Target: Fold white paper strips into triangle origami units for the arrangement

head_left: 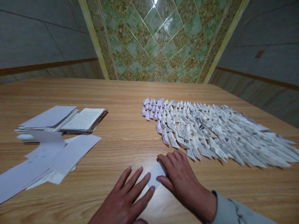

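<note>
A small white piece of folded paper (156, 176) lies on the table between my hands. My left hand (126, 196) is spread out flat, its index finger and thumb touching the paper's left edge. My right hand (178, 174) is curled over the paper's right end, with the fingertips at its far corner and the thumb near its lower side. The part of the paper under my right hand is hidden. Beyond my hands stand rows of folded paper boats (210, 133), mostly printed whitish paper, with a pale lilac group (153, 109) at the left end.
On the left of the wooden table (121, 124) lie loose paper strips (67, 158), a stack of pale sheets (50, 115) and a stack of printed pages (84, 119). Past the table's far edge is a green and gold tiled wall (158, 46).
</note>
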A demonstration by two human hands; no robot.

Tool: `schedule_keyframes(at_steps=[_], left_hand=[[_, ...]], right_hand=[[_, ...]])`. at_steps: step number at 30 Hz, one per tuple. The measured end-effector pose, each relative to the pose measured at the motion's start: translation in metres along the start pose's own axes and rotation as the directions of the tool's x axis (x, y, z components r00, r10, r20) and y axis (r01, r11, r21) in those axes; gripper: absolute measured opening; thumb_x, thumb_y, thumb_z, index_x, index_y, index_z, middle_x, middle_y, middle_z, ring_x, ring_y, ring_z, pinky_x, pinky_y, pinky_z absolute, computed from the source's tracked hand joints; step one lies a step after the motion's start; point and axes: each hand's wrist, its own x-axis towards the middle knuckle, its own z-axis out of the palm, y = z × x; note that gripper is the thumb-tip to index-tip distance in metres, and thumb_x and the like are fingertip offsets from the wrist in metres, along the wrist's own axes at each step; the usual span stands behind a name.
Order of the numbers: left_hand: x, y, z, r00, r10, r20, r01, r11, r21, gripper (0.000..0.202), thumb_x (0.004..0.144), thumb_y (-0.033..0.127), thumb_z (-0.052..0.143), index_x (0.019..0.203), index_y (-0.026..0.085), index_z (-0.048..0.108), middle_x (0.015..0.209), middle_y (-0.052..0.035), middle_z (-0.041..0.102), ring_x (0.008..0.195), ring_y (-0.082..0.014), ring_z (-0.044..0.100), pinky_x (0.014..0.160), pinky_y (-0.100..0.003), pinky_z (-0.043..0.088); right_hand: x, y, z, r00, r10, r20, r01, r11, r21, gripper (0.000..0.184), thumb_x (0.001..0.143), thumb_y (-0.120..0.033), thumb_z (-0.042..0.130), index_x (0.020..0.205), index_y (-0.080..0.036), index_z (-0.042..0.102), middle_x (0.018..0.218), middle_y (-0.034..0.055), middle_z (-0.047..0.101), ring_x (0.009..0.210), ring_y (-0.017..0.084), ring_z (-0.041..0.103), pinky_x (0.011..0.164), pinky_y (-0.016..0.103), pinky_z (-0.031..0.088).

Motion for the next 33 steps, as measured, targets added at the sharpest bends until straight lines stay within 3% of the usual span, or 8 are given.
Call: schedule_keyframes(at_steps=[5,8,12,16,21,24,28,33], left_hand=[[0.001,-0.002,-0.004,1.0,0.008,0.012,-0.007,0.999,-0.034,0.08,0.077,0.043,0.083,0.147,0.025,0.048,0.154,-0.0124,0.051,0.145,-0.039,0.04,0.119,-0.064,0.024],[0.003,-0.003,-0.01,0.999,-0.009,0.037,0.011,0.999,-0.044,0.075,0.081,0.039,0.079,0.148,0.026,0.047,0.156,-0.0129,0.048,0.145,-0.0365,0.041,0.118,-0.062,0.027],[0.003,-0.002,-0.022,1.0,-0.03,0.003,0.03,1.0,0.005,0.058,0.087,0.029,0.073,0.142,0.025,0.054,0.157,-0.0126,0.048,0.145,-0.0313,0.041,0.123,-0.057,0.018],[-0.003,-0.003,-0.028,0.995,-0.055,-0.083,0.057,0.998,0.021,0.031,0.1,0.021,0.053,0.128,0.021,0.065,0.141,-0.0087,0.064,0.137,-0.0244,0.051,0.127,-0.047,0.01],[-0.003,-0.001,-0.03,0.998,-0.051,-0.042,0.052,0.999,0.005,0.037,0.1,0.026,0.054,0.137,0.021,0.061,0.137,-0.0072,0.066,0.131,-0.0232,0.055,0.127,-0.045,0.001],[0.002,0.001,-0.033,0.998,-0.055,-0.007,0.055,0.999,0.003,0.04,0.098,0.025,0.058,0.138,0.023,0.059,0.141,-0.0067,0.064,0.133,-0.0235,0.054,0.127,-0.047,-0.002],[0.006,0.002,-0.036,0.997,-0.063,0.037,0.064,0.998,-0.018,0.045,0.092,0.023,0.066,0.137,0.026,0.058,0.141,-0.0072,0.064,0.131,-0.0261,0.056,0.125,-0.053,0.011],[0.002,0.004,-0.031,0.989,-0.14,0.04,0.143,0.986,-0.08,0.049,0.09,0.026,0.071,0.137,0.03,0.058,0.142,-0.0102,0.062,0.13,-0.0293,0.057,0.12,-0.057,0.021]], right_hand=[[0.004,0.016,-0.004,0.999,0.052,0.0,-0.052,0.997,-0.053,0.024,0.09,-0.016,0.071,0.112,-0.018,0.061,0.098,0.0069,0.066,0.094,0.028,0.055,0.095,0.047,0.037],[0.004,0.014,-0.009,0.999,0.036,-0.008,-0.035,0.999,0.04,0.012,0.094,-0.015,0.066,0.105,-0.019,0.063,0.094,0.0058,0.067,0.091,0.026,0.055,0.089,0.043,0.038],[0.003,0.005,-0.012,1.0,0.024,-0.003,-0.023,0.989,0.143,0.006,0.095,-0.018,0.065,0.1,-0.019,0.064,0.092,0.0053,0.067,0.089,0.025,0.053,0.083,0.04,0.037],[0.002,0.001,-0.015,0.997,0.078,0.028,-0.082,0.98,0.18,0.013,0.092,-0.022,0.07,0.103,-0.018,0.064,0.095,0.0069,0.066,0.091,0.027,0.053,0.083,0.041,0.037],[0.003,-0.002,-0.014,0.995,0.089,0.044,-0.098,0.953,0.286,0.03,0.089,-0.02,0.073,0.117,-0.019,0.061,0.103,0.0072,0.065,0.096,0.027,0.053,0.087,0.041,0.038],[0.006,-0.003,-0.012,0.994,0.063,0.086,-0.09,0.926,0.367,0.027,0.09,-0.018,0.073,0.114,-0.021,0.062,0.102,0.004,0.065,0.098,0.024,0.054,0.089,0.039,0.037],[0.013,-0.002,-0.007,0.989,0.069,0.134,-0.116,0.913,0.39,0.007,0.093,-0.017,0.071,0.092,-0.02,0.065,0.092,0.0004,0.063,0.094,0.02,0.054,0.087,0.037,0.035],[0.024,0.001,-0.004,0.984,0.062,0.165,-0.125,0.904,0.409,0.01,0.089,-0.016,0.077,0.083,-0.02,0.069,0.087,-0.0007,0.062,0.093,0.02,0.054,0.085,0.036,0.033]])
